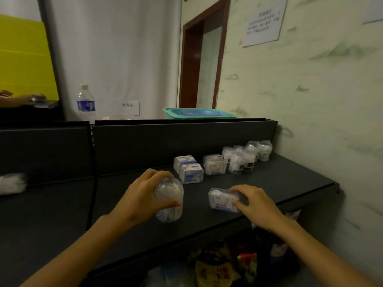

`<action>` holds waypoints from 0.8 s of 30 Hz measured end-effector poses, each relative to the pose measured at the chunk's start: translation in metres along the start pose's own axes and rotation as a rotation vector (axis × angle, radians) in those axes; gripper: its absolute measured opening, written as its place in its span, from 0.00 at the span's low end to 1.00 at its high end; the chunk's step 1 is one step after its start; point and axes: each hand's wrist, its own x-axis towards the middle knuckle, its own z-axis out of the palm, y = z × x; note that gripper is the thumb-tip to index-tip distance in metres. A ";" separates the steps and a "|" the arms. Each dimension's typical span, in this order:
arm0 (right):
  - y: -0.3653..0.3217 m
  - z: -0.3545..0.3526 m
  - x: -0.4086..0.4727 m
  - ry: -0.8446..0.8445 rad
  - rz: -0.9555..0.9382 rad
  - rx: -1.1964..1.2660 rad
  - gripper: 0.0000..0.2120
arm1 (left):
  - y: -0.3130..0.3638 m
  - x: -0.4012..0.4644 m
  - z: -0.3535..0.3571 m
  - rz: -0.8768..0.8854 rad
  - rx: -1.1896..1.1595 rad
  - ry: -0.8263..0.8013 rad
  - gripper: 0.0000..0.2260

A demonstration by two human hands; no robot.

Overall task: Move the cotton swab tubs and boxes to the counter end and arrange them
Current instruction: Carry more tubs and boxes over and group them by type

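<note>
Clear tub (169, 200) in left hand (143, 195)

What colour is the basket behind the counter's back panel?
Teal-green basket, blue inside; seen in the head view.

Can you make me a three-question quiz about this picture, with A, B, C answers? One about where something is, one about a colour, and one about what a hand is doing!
1. Where is the water bottle?
A. behind the dark back panel, upper left
B. in the basket
C. lying on the counter

2. What colour is the basket?
A. red
B. teal green
C. black

3. What is the left hand doing?
A. hanging idle
B. pressing flat on the counter
C. gripping a clear round tub

Answers:
1 A, it stands upright beyond the panel.
2 B, its rim is teal green.
3 C, fingers curl round the round tub while the right hand holds a clear box.
</note>
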 end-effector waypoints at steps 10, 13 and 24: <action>0.035 -0.003 0.074 0.043 -0.022 -0.008 0.17 | -0.017 0.061 0.015 0.029 -0.029 0.065 0.32; 0.042 0.001 0.099 0.034 -0.031 -0.002 0.17 | -0.019 0.085 0.011 0.042 -0.044 0.106 0.31; 0.072 0.020 0.139 0.004 -0.154 0.007 0.16 | -0.015 0.154 0.034 0.123 -0.031 0.132 0.31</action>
